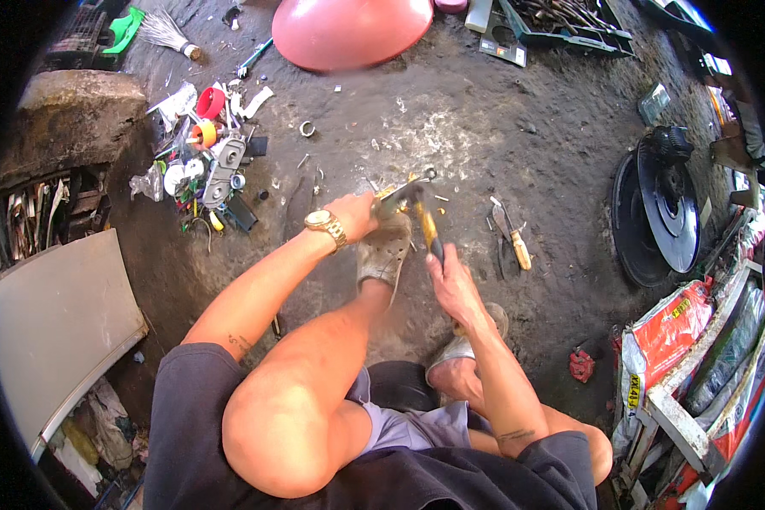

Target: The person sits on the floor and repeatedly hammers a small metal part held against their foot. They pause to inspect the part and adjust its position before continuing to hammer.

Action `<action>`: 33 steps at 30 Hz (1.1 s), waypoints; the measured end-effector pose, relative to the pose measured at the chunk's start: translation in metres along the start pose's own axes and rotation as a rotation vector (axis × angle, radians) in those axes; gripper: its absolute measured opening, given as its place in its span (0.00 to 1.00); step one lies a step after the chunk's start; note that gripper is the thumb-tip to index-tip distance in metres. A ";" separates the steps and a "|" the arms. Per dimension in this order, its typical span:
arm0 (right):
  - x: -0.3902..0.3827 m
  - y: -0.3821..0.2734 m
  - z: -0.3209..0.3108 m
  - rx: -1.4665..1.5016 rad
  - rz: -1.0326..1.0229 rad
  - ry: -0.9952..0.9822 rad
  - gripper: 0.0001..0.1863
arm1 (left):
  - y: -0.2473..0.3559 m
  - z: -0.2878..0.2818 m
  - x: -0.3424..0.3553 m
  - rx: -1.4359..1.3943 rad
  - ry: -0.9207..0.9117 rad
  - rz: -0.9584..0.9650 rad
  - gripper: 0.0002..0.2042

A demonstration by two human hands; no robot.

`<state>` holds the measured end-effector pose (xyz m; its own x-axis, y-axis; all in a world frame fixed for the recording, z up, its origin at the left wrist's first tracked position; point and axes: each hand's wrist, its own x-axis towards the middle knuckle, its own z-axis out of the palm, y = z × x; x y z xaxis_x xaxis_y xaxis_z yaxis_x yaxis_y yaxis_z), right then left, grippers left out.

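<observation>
My left hand (354, 216), with a gold watch at its wrist, is closed around a dark metal piece (393, 201) just beyond the toe of my shoe (386, 248). The piece has a small ring at its far end; its exact kind is unclear. In my right hand (457, 289) is a hammer (427, 223) with a yellow and black handle. Its head is at the metal piece, and I cannot tell whether they touch. Small yellowish bits and nails lie on the ground around it. To the right are a wooden-handled tool (520, 251) and dark pliers (501, 223).
Left lies a heap of plastic and metal parts (221, 170); a beige panel (64, 314) leans nearer. A pink basin (353, 32) and a tool-filled crate (569, 38) stand at the far side. Right are fan parts (661, 200) and a metal frame with red sacks (671, 327).
</observation>
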<state>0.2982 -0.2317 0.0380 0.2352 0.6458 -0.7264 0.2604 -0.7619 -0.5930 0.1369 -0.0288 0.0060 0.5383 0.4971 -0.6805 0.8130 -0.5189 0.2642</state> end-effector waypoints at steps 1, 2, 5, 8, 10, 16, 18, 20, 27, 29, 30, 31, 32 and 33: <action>-0.001 0.000 -0.006 -0.015 -0.004 0.017 0.21 | -0.001 0.002 -0.003 0.014 0.001 -0.018 0.20; -0.003 -0.001 -0.011 -0.029 -0.007 0.035 0.19 | -0.003 0.002 -0.006 0.027 0.001 -0.037 0.20; -0.014 -0.021 -0.032 0.373 -0.122 0.349 0.21 | -0.002 0.003 -0.009 0.034 0.003 -0.067 0.20; -0.018 -0.042 -0.034 0.614 -0.330 0.568 0.23 | -0.007 0.007 -0.003 0.015 0.039 -0.009 0.19; -0.001 -0.006 -0.003 0.303 -0.324 0.551 0.23 | -0.004 0.008 0.001 0.019 0.043 -0.010 0.19; -0.006 -0.024 -0.026 0.182 -0.081 0.247 0.17 | -0.010 0.007 -0.011 -0.006 0.054 -0.030 0.19; -0.021 -0.059 -0.042 0.570 -0.184 0.431 0.19 | -0.015 0.008 -0.012 -0.012 0.071 -0.007 0.20; -0.008 -0.044 -0.028 0.572 -0.286 0.505 0.19 | -0.001 0.005 -0.003 -0.012 0.026 -0.042 0.20; 0.003 -0.041 -0.029 0.096 -0.117 0.209 0.20 | -0.011 0.010 -0.010 0.005 0.054 -0.092 0.19; -0.003 -0.054 -0.030 0.536 -0.256 0.462 0.20 | -0.011 0.008 -0.005 -0.039 0.044 -0.054 0.19; -0.001 -0.053 -0.023 0.734 -0.325 0.589 0.19 | -0.010 0.009 -0.006 -0.061 0.041 -0.036 0.19; 0.004 -0.034 -0.011 0.431 -0.305 0.460 0.19 | -0.010 0.011 -0.002 -0.072 0.047 -0.023 0.20; 0.011 -0.002 0.005 0.128 -0.273 0.340 0.18 | -0.005 0.008 0.003 -0.055 0.044 -0.020 0.20; 0.020 0.014 0.011 -0.170 -0.246 0.207 0.18 | -0.003 0.004 0.005 -0.035 0.050 -0.033 0.20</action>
<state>0.2966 -0.2302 0.0119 0.3260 0.8182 -0.4735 0.4807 -0.5748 -0.6622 0.1363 -0.0277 -0.0005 0.5209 0.5479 -0.6545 0.8372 -0.4776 0.2665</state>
